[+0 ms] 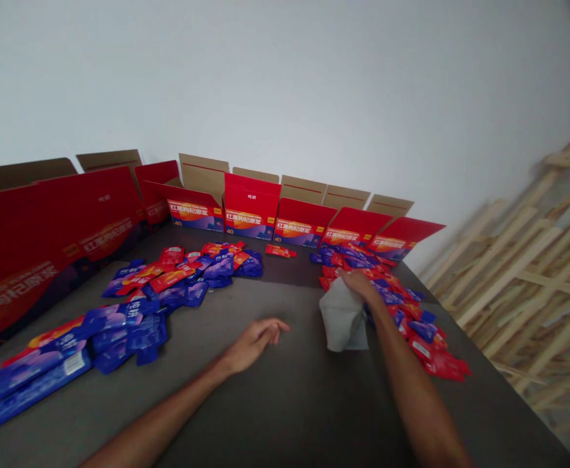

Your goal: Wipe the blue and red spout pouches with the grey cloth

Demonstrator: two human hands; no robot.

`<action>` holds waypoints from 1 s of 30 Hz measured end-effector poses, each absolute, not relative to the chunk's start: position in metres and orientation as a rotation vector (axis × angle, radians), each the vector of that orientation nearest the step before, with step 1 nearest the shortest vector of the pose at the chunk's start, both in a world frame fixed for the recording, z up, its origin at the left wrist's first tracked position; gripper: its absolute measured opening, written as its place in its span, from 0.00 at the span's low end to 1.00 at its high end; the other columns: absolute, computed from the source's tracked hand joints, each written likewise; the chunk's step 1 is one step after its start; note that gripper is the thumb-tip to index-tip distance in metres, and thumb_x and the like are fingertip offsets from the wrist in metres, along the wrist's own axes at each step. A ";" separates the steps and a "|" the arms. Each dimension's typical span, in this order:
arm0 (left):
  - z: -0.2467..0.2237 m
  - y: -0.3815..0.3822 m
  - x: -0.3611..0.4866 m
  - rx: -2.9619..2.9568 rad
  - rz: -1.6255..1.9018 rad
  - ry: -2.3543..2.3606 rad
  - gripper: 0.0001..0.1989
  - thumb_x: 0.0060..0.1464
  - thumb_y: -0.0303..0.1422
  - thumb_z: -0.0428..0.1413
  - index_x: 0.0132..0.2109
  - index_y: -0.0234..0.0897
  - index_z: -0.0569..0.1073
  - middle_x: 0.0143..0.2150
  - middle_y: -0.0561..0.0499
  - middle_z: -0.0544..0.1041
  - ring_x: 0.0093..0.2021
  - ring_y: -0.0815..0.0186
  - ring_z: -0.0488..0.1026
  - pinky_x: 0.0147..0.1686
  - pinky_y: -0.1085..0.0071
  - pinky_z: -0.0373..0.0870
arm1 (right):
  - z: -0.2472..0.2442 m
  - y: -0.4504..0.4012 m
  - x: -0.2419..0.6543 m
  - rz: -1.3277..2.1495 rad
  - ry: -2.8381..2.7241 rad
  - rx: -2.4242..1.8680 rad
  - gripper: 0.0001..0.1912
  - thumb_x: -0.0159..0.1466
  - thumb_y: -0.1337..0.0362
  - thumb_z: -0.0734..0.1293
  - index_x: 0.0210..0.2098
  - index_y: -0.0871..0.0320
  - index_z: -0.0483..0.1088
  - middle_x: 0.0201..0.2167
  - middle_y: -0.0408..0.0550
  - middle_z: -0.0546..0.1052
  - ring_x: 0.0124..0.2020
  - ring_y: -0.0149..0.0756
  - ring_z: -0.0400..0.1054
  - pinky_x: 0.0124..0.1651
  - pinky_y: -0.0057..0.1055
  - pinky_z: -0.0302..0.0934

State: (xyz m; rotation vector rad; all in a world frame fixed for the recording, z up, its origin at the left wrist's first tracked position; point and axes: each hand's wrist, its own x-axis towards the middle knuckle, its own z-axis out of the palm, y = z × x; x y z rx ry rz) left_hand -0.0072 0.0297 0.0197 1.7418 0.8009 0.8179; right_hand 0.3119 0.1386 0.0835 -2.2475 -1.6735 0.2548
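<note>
White cloth point(343, 318) bunched in the right hand point(360, 286); left hand point(258, 343) apart, loosely curled.

light: soft, even | shadows: faint | edges: bowed | wooden slats point(513, 273): blurred

Left hand point(258, 343) slack, half-curled — right hand point(360, 286) raised, closed in a grip

1. Cartons point(250, 221): red outside, tan flaps, an orange-to-purple printed band.
2. Sachets point(145, 331): blue or red, some with white-and-black barcode patches.
3. Cloth point(343, 318): pale grey-white, plain.
4. Desk point(275, 403): dark grey.
5. Slats point(518, 260): pale blond wood.
</note>
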 end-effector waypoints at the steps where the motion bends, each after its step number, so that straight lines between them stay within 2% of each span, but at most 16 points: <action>1: 0.027 0.033 -0.014 1.934 0.851 0.916 0.21 0.66 0.44 0.42 0.46 0.38 0.76 0.34 0.49 0.73 0.38 0.62 0.69 0.44 0.65 0.64 | 0.078 0.133 0.299 0.275 -1.746 -2.209 0.21 0.71 0.53 0.61 0.35 0.64 0.76 0.37 0.55 0.79 0.41 0.40 0.74 0.45 0.33 0.66; 3: 0.039 0.041 -0.029 2.222 0.915 1.233 0.19 0.66 0.38 0.41 0.45 0.37 0.76 0.42 0.45 0.75 0.46 0.58 0.69 0.52 0.60 0.62 | 0.064 0.118 0.271 0.284 -1.868 -2.121 0.24 0.71 0.51 0.59 0.31 0.61 0.77 0.35 0.56 0.80 0.42 0.41 0.75 0.44 0.30 0.63; 5: 0.046 0.051 -0.048 2.337 0.872 1.717 0.19 0.63 0.35 0.42 0.49 0.34 0.74 0.48 0.39 0.74 0.51 0.51 0.68 0.53 0.55 0.61 | 0.049 0.098 0.243 0.265 -1.953 -2.043 0.25 0.71 0.50 0.57 0.34 0.59 0.78 0.35 0.55 0.81 0.42 0.41 0.75 0.42 0.28 0.62; 8: 0.044 0.066 -0.078 2.167 0.636 2.427 0.27 0.59 0.37 0.47 0.59 0.22 0.67 0.57 0.26 0.68 0.58 0.38 0.63 0.54 0.49 0.59 | 0.029 0.069 0.209 0.243 -2.051 -1.955 0.23 0.71 0.50 0.57 0.37 0.56 0.79 0.35 0.53 0.82 0.38 0.39 0.76 0.38 0.27 0.60; 11: 0.036 0.076 -0.104 1.922 0.379 2.727 0.34 0.57 0.37 0.48 0.64 0.14 0.58 0.62 0.18 0.61 0.64 0.33 0.57 0.58 0.44 0.52 | 0.016 0.050 0.189 0.207 -2.124 -1.893 0.20 0.71 0.52 0.59 0.36 0.54 0.79 0.33 0.52 0.82 0.36 0.39 0.76 0.37 0.27 0.59; 14: 0.031 0.080 -0.117 1.836 0.184 2.738 0.33 0.57 0.37 0.49 0.62 0.13 0.62 0.61 0.17 0.64 0.62 0.32 0.60 0.59 0.41 0.49 | 0.011 0.043 0.182 0.161 -2.159 -1.858 0.19 0.71 0.54 0.59 0.37 0.54 0.78 0.33 0.52 0.81 0.36 0.39 0.76 0.38 0.28 0.59; 18: 0.033 0.076 -0.116 1.986 0.075 2.667 0.26 0.58 0.35 0.48 0.55 0.15 0.70 0.54 0.19 0.70 0.56 0.34 0.67 0.53 0.45 0.58 | 0.012 0.042 0.183 0.120 -2.176 -1.834 0.19 0.72 0.55 0.57 0.37 0.54 0.77 0.33 0.51 0.81 0.36 0.38 0.75 0.39 0.28 0.58; 21: 0.037 0.070 -0.112 2.079 0.094 2.605 0.22 0.59 0.32 0.46 0.53 0.15 0.70 0.50 0.21 0.72 0.51 0.36 0.70 0.47 0.51 0.65 | 0.012 0.042 0.183 0.116 -2.177 -1.827 0.19 0.72 0.55 0.57 0.36 0.54 0.77 0.32 0.50 0.81 0.35 0.37 0.75 0.38 0.27 0.58; 25: 0.037 0.064 -0.106 2.198 0.190 2.533 0.22 0.57 0.23 0.42 0.55 0.16 0.70 0.49 0.21 0.72 0.50 0.38 0.71 0.40 0.55 0.70 | 0.012 0.041 0.183 0.132 -2.170 -1.817 0.20 0.72 0.55 0.57 0.36 0.54 0.77 0.32 0.50 0.81 0.35 0.37 0.75 0.37 0.27 0.57; 30: 0.039 0.056 -0.092 2.319 0.270 2.506 0.26 0.55 0.19 0.38 0.57 0.11 0.67 0.47 0.19 0.72 0.48 0.40 0.72 0.39 0.55 0.71 | 0.011 0.042 0.184 0.162 -2.147 -1.795 0.20 0.71 0.55 0.57 0.34 0.55 0.76 0.31 0.50 0.81 0.34 0.36 0.75 0.37 0.27 0.56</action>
